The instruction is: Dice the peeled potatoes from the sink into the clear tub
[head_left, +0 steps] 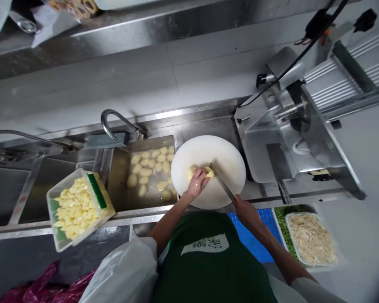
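On the round white cutting board (205,195) lies a peeled potato (209,172), partly hidden by my left hand (197,182). The fingers of that hand curl over it and press it to the board; more pale potato (191,171) shows at the hand's left side. My right hand (245,210) grips the handle of a kitchen knife (222,183) at the board's lower right. The blade slants up and left, its tip end beside the potato. Several peeled potatoes (145,172) sit in water in the sink (118,185) left of the board.
A clear tub (52,195) of cut potato pieces stands over the sink edge at left. Curved faucets (109,122) rise behind. A metal slicing machine (262,155), with a cleaver (278,164) on it, is at right. Below it are containers of greens and pale shreds (311,237).
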Available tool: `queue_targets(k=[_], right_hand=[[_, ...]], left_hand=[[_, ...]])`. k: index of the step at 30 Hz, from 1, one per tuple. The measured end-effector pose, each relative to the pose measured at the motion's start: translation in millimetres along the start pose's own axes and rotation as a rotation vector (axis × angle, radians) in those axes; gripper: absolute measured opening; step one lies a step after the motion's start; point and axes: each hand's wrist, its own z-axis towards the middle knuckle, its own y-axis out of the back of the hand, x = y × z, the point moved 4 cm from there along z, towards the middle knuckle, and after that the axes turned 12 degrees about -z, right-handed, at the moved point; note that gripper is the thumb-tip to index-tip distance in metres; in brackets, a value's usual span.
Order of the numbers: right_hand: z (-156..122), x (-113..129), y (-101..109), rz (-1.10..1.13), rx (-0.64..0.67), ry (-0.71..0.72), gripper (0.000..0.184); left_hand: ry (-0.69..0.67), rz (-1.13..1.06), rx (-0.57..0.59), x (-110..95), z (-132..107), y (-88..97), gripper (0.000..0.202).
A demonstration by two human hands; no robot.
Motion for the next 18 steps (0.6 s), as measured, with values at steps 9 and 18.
queue_targets(k=[9, 18], right_hand=[[-27, 18, 16, -0.031, -0.079, 0.039, 0.025], [-21, 27, 18, -0.055, -0.035, 0.019, 0.021]], left_hand=[[-0.071, 0.067, 0.012, 2, 10, -1.4, 0.024], [-0.088, 0.046, 0.021, 0, 16, 1.1, 0.024]])
